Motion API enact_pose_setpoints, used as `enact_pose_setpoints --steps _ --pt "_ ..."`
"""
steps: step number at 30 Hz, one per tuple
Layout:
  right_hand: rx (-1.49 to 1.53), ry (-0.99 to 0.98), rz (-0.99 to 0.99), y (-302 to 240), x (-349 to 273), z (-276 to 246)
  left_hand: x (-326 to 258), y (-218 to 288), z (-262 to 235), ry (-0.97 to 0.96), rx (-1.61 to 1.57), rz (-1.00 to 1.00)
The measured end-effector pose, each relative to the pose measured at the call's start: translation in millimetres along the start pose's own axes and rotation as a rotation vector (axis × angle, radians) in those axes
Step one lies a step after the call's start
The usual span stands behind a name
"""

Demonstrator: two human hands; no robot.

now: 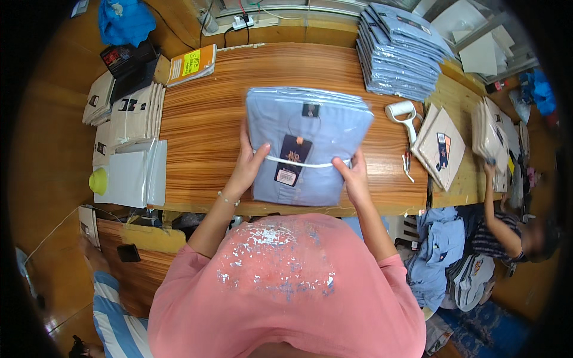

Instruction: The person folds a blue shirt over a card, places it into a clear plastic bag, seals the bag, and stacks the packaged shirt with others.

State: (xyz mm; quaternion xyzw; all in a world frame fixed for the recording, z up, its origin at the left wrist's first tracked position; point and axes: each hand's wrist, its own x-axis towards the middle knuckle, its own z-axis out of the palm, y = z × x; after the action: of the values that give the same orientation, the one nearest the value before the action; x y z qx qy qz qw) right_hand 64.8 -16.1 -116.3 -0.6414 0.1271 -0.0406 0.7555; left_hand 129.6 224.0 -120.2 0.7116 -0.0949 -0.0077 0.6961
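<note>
Between my two hands is a tied bundle of folded light-blue shirts (328,131) in clear plastic sleeves. A white string (310,164) runs across its middle, passing over a dark hang tag (290,156). My left hand (246,158) grips the left side, thumb on top near the string's end. On the opposite side, my right hand (356,176) holds the edge with its thumb pressed by the string. The fingers under the bundle are hidden. The bundle is over the near part of the wood-grain table (203,131); whether it rests there I cannot tell.
A tall stack of bagged blue shirts (400,53) stands at the far right. Near it lie a white lint roller (403,113) and beige packaged garments (441,146). Beige bundles (137,113) line the left edge. Another person (507,232) reaches toward a beige stack at right.
</note>
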Motion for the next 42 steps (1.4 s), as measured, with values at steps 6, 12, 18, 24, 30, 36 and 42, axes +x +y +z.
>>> enact_pose_setpoints --steps 6,12,18,24,30,36,42 --pt "-0.051 -0.142 0.013 31 11 -29 -16 -55 -18 -0.163 0.032 0.172" --pt "-0.033 -0.131 0.132 63 12 -43 -33 -114 -10 -0.103 0.144 0.166" --pt "-0.083 -0.097 -0.02 79 31 -39 -7 -130 -1 0.036 0.271 0.236" --pt "-0.135 0.068 0.182 32 97 -18 85 -73 26 -0.024 0.144 -0.297" --pt "-0.895 0.209 -0.544 19 94 -3 126 -106 37 -0.118 -0.171 -0.572" --pt "-1.464 -0.285 -0.801 48 115 31 175 -110 7 -0.071 0.412 -0.057" --pt "-1.576 -0.264 -0.824 28 211 9 242 -112 -178 0.37 1.299 0.239"
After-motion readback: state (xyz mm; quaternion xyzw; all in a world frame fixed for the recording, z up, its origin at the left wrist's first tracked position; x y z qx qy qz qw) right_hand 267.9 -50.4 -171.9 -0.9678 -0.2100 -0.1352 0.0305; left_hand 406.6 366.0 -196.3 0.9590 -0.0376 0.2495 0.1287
